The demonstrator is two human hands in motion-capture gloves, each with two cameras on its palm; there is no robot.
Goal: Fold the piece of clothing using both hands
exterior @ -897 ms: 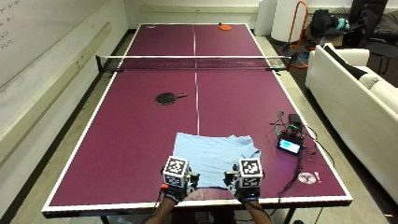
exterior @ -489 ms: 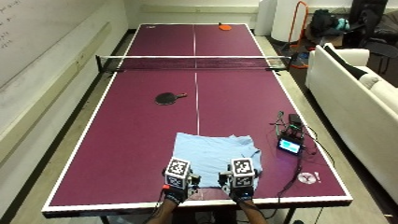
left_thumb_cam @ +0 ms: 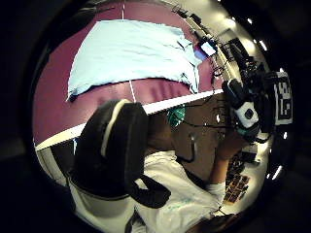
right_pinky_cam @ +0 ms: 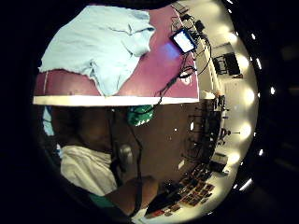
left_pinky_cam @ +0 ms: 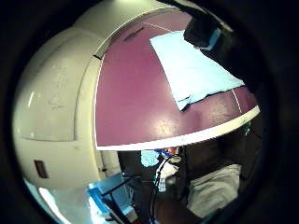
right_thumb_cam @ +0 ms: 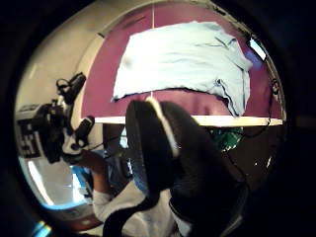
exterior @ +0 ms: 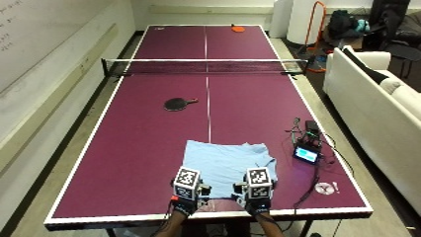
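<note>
A: What sits nearest the person?

B: Both black-gloved hands, at the near edge of the maroon table-tennis table [exterior: 131,163]. The left hand [exterior: 185,203] and the right hand [exterior: 257,203] hover side by side over the near hem of the light blue fabric garment [exterior: 224,165].

A: Are the fingers gripping it?

B: I cannot tell for either hand. From above the fingers are hidden. The left thumb-side palm view shows a black gloved thumb [left_thumb_cam: 114,145] standing clear of the cloth, with the garment [left_thumb_cam: 131,51] lying flat beyond the table's white edge line. The right thumb-side palm view shows much the same: a gloved thumb [right_thumb_cam: 158,143] in front, the garment [right_thumb_cam: 182,57] spread beyond it.

A: And the garment itself?

B: It lies spread flat near the near end of the table, across the white centre line, with one sleeve bunched at its right side.

A: Further out?

B: To its right, a small black device with a lit blue screen [exterior: 307,154] and trailing cables. Near mid-table, left of the centre line, a black paddle [exterior: 176,103]. Then the net [exterior: 205,66], and at the far end an orange paddle [exterior: 237,29]. A white sofa [exterior: 375,108] stands beside the table on the right.
</note>
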